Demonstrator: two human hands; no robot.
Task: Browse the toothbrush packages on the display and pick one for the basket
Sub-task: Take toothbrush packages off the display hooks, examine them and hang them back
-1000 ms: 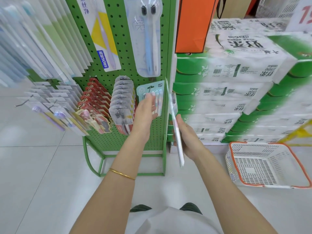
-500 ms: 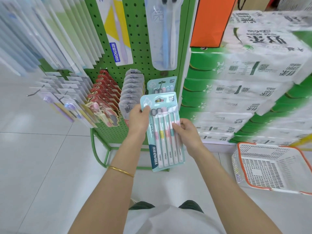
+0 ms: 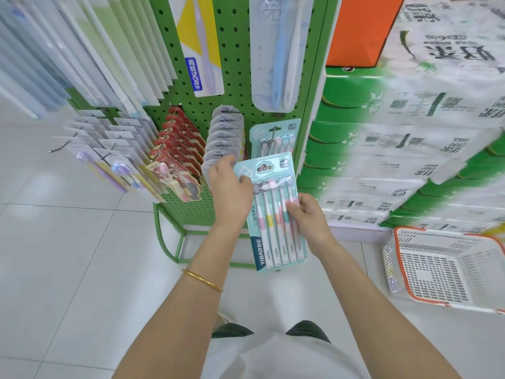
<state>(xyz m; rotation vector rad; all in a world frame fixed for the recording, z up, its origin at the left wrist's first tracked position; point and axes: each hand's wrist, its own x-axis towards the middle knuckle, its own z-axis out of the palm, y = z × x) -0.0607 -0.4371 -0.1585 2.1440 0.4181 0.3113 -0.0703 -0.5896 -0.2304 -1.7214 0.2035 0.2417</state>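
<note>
A light-blue toothbrush package [image 3: 276, 228] with several pastel brushes faces me, held upright in front of the green pegboard display [image 3: 235, 64]. My left hand [image 3: 231, 192] grips its upper left edge, thumb on the front. My right hand [image 3: 308, 217] pinches its right edge at mid height. Another package of the same kind [image 3: 276, 139] hangs on a hook just behind. A white basket with an orange rim [image 3: 448, 269] sits on the floor to the right and holds nothing I can see.
Red-card packages [image 3: 177, 149], clear blister packs [image 3: 224, 140] and pale packs [image 3: 109, 149] hang on hooks to the left. Larger toothbrush packs [image 3: 276, 56] hang above. Stacked green-and-white tissue bundles [image 3: 410, 132] and an orange bag [image 3: 360, 31] stand right. White tiled floor lies all around.
The package, edge-on in my right hand a second ago, has turned to face me. My left hand left the hanging pack and took its top left edge.
</note>
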